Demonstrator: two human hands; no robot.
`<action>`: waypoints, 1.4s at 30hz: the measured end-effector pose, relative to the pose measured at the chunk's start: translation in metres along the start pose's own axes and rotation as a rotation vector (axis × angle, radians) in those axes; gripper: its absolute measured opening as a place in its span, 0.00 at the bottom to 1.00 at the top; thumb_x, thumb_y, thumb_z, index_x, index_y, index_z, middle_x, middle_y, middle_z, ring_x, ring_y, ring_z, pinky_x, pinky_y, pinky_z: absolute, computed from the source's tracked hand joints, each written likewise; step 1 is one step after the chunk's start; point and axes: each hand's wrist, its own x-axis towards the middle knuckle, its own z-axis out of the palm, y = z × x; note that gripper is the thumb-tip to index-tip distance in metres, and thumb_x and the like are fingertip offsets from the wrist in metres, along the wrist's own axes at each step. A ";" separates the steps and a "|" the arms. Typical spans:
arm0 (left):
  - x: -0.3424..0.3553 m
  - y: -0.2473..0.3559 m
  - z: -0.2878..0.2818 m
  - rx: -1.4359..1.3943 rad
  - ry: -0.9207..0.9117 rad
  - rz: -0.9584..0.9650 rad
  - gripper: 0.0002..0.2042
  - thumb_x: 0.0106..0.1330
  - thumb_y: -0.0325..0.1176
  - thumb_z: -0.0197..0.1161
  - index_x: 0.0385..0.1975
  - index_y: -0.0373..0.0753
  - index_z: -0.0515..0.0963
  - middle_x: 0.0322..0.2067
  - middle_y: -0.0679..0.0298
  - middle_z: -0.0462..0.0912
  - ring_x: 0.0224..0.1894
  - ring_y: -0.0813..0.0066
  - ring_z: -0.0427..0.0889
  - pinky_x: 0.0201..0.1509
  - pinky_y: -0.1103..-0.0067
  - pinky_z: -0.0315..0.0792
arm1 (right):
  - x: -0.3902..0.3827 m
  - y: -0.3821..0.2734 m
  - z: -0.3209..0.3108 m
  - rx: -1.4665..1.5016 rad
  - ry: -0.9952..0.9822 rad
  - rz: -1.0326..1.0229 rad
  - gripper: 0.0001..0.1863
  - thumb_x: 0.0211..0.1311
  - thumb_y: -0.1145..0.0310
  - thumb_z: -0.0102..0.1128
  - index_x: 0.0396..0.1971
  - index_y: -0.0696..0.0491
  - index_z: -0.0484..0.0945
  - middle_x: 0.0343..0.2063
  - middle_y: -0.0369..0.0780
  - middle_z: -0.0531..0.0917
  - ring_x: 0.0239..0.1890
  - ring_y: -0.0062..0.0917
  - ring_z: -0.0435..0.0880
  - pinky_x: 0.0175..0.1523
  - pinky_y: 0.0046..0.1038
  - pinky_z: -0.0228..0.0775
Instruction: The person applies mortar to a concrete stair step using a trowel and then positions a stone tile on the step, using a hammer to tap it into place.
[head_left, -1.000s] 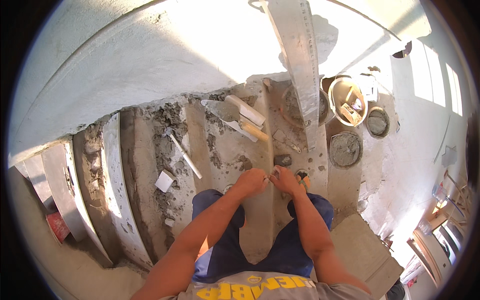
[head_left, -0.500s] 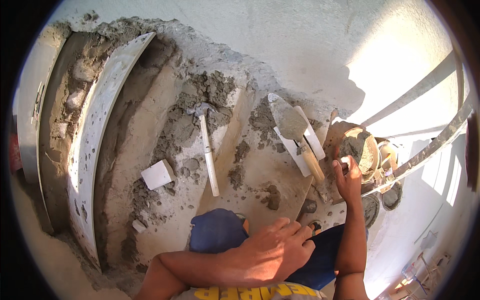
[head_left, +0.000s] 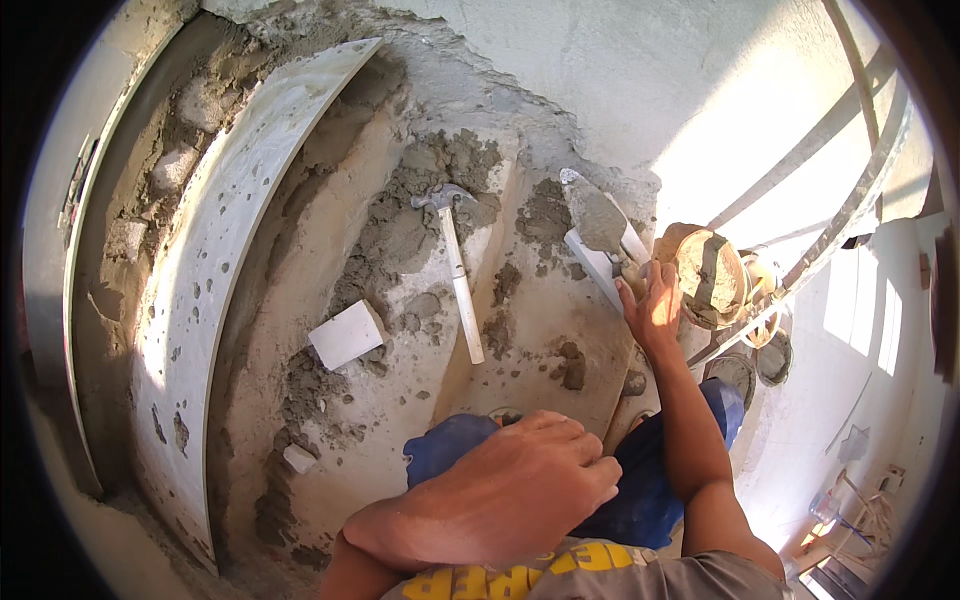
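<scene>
My right hand (head_left: 655, 308) reaches over the handle of a pointed trowel (head_left: 600, 220), thumb and fingers apart on either side of it. Most of that handle is hidden under the hand. Mortar coats the blade, which lies across two white block pieces (head_left: 593, 262). Over my blue-clad knee hangs my left hand (head_left: 535, 475), its fingers loosely bent and slightly parted, with nothing visible in them. A claw hammer (head_left: 458, 270) with a pale handle rests on the mortar-strewn step between my knees and the wall.
Right of the trowel stands a round bucket of mortar (head_left: 712, 282), beside smaller containers (head_left: 765, 300) and a metal bar (head_left: 800, 270). A white block (head_left: 347, 335) lies left of the hammer. A long curved board (head_left: 225, 260) stands farther left. Rough wall (head_left: 560, 60) rises behind.
My right hand has moved left from the mortar bucket's rim to the trowel handle. The view has shifted, so the scene sits farther right. My left hand stays over the knee.
</scene>
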 end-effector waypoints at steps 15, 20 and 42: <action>-0.026 0.008 0.023 0.029 -0.134 0.103 0.11 0.66 0.36 0.67 0.40 0.35 0.79 0.33 0.59 0.80 0.44 0.60 0.83 0.56 0.68 0.75 | -0.035 -0.032 -0.014 0.317 -0.335 0.052 0.26 0.72 0.56 0.62 0.54 0.63 0.69 0.32 0.58 0.83 0.36 0.58 0.83 0.41 0.50 0.75; -0.026 0.009 0.030 0.092 -0.148 0.100 0.12 0.66 0.36 0.65 0.40 0.33 0.78 0.33 0.56 0.81 0.44 0.58 0.83 0.56 0.68 0.75 | -0.056 -0.148 -0.050 0.819 -0.582 0.223 0.25 0.76 0.50 0.58 0.51 0.61 0.70 0.30 0.50 0.80 0.32 0.43 0.81 0.44 0.44 0.73; 0.014 -0.006 0.046 0.083 -0.241 0.335 0.06 0.58 0.31 0.63 0.28 0.34 0.78 0.27 0.58 0.81 0.35 0.63 0.82 0.48 0.70 0.76 | 0.002 -0.050 -0.135 -0.198 -0.767 0.011 0.25 0.71 0.58 0.63 0.58 0.62 0.80 0.46 0.56 0.86 0.50 0.51 0.86 0.57 0.46 0.79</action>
